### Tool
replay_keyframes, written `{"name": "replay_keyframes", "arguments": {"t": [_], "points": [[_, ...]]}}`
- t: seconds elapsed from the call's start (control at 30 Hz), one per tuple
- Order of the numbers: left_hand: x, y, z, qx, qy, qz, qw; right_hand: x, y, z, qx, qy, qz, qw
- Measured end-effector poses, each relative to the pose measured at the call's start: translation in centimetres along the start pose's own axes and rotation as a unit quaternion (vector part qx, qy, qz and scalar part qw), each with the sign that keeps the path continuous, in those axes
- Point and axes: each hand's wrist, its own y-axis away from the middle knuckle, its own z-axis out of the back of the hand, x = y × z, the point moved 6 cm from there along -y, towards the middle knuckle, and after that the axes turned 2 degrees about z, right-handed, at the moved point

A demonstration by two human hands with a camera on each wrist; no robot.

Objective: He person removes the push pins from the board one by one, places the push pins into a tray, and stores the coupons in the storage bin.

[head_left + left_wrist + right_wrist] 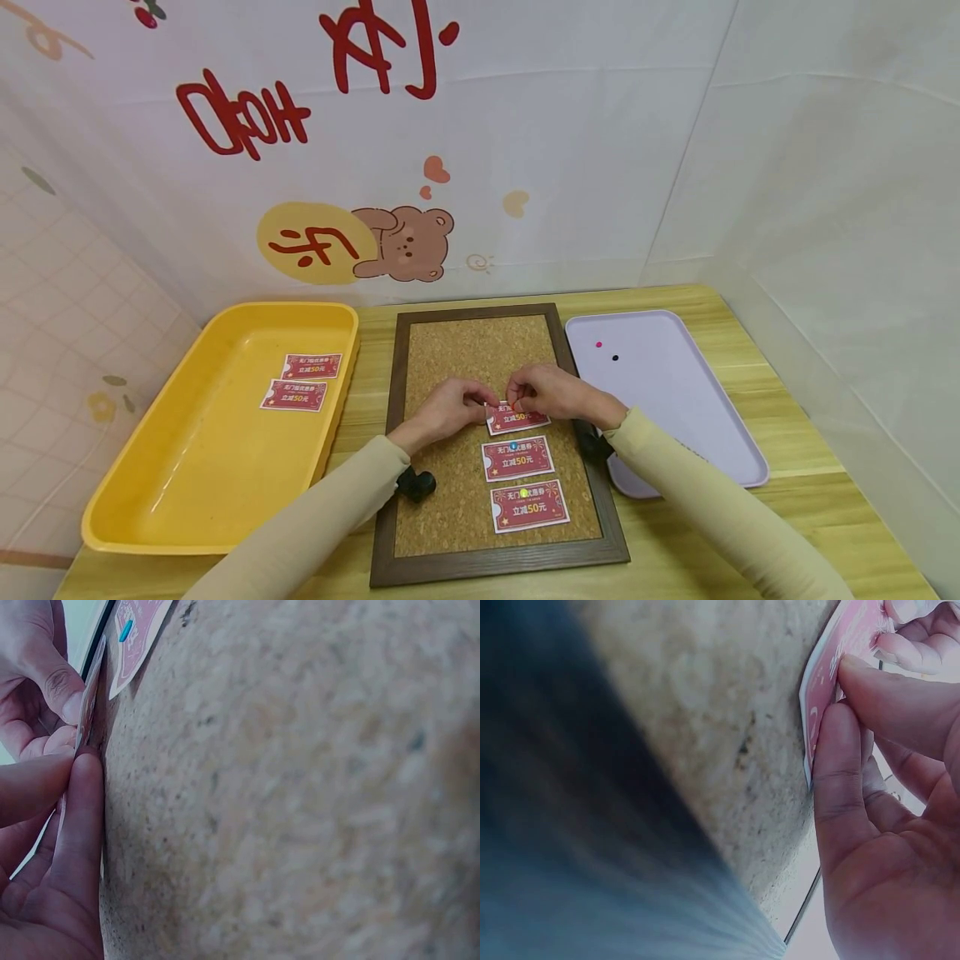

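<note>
On a framed corkboard (442,358), both hands meet at the topmost of three red coupons (519,422). The left hand (456,407) pinches its upper left edge between thumb and index finger; the left wrist view shows the coupon nearly edge-on, close over the cork. At the upper right, the curled right hand (551,390) grips the same coupon with thumb and index finger, covering part of its print; whatever lies between these fingertips is hidden. Below are a coupon with a blue pushpin (513,447) and another with a yellow pushpin (524,493).
Left of the board stands a yellow tray (187,467) with two more red coupons (311,367) inside. On the right, a pale purple tray (652,392) holds a pink pushpin (598,344) and a black pushpin (616,357). A printed cloth (525,150) hangs behind the wooden table (810,492).
</note>
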Motion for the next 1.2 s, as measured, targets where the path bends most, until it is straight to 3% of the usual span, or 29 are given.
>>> {"name": "replay_keyframes", "arguments": {"t": [0.43, 0.87, 1.03, 1.2], "points": [[-0.2, 0.1, -0.1, -0.001, -0.004, 0.004, 1.0000, 0.1, 0.0, 0.0, -0.007, 0.027, 0.011, 0.9996], [-0.5, 0.4, -0.2, 0.001, 0.011, 0.008, 0.9999, 0.1, 0.2, 0.1, 0.005, 0.018, 0.010, 0.9998], [-0.7, 0.4, -0.2, -0.027, -0.028, 0.006, 0.9992, 0.1, 0.5, 0.5, 0.015, -0.006, 0.003, 0.9999], [-1.1, 0.7, -0.2, -0.058, -0.057, -0.011, 0.9966, 0.2, 1.2, 0.9, -0.008, -0.010, -0.001, 0.9999]]}}
